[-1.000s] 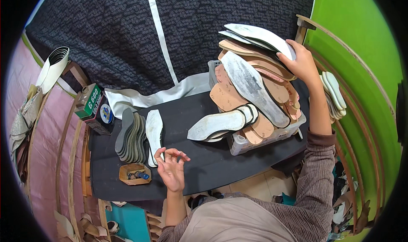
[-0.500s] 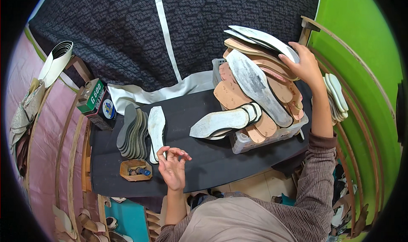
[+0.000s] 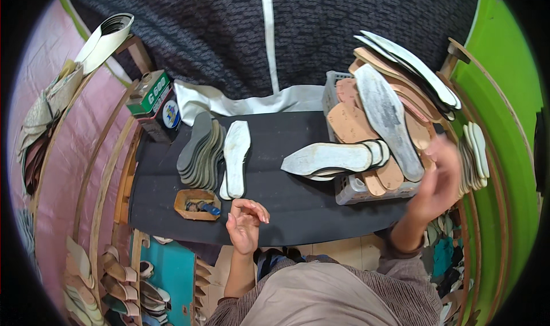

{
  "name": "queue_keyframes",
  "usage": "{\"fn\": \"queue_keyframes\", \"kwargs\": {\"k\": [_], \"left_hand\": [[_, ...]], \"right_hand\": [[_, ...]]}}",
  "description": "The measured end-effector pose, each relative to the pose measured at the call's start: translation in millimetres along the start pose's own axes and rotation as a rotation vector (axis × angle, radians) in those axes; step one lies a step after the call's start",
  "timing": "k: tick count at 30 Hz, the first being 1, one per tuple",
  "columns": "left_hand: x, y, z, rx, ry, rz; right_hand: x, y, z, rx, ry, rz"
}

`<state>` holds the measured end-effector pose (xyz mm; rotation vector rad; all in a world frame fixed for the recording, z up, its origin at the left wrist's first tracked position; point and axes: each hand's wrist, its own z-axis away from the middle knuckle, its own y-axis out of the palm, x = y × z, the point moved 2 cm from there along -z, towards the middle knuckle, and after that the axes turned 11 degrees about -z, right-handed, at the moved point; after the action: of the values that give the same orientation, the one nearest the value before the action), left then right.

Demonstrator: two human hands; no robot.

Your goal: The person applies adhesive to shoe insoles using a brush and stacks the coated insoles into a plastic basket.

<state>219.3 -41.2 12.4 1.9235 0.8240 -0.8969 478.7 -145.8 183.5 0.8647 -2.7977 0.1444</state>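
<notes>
My left hand (image 3: 245, 227) hovers above the near edge of the black-covered table, fingers loosely bent and apart, holding nothing. Just beyond it lie a pair of white insoles (image 3: 236, 157) and a stack of grey insoles (image 3: 199, 153). My right hand (image 3: 437, 180) is smeared by motion beside the near right corner of a grey plastic crate (image 3: 355, 193); its fingers are unclear. The crate is heaped with tan insoles (image 3: 348, 123), a long whitish-grey insole (image 3: 389, 120) on top and white insoles (image 3: 413, 62) at the back. More white insoles (image 3: 329, 158) overhang its left side.
An open wooden box (image 3: 186, 203) with a blue item stands at the table's near left. A green and black tin (image 3: 153, 105) is at the far left. Wooden racks flank both sides, with light insoles (image 3: 476, 151) on the right. A dark patterned curtain (image 3: 332, 34) hangs behind.
My right hand has come away from the white insoles at the crate's back and moved down toward me. Those insoles now rest on the heap. My left hand stays near the white pair.
</notes>
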Motion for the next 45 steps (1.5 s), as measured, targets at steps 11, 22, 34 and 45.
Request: {"fn": "queue_keyframes", "kwargs": {"k": [11, 22, 34, 45], "left_hand": [[-58.1, -58.9, 27.9, -0.201, 0.130, -0.101], [-99.1, -105.7, 47.7, -0.361, 0.131, -0.144], [-86.5, -105.3, 32.6, -0.306, 0.023, -0.113], [-82.6, -89.0, 18.7, -0.298, 0.000, -0.005]], "right_hand": [[-21.8, 261.4, 224.8, 1.090, 0.479, -0.330], [-33.7, 300.1, 231.1, 1.246, 0.345, -0.233], [-49.4, 261.0, 173.2, 0.611, 0.693, -0.335], [50.8, 215.2, 112.0, 0.717, 0.318, -0.919]]}}
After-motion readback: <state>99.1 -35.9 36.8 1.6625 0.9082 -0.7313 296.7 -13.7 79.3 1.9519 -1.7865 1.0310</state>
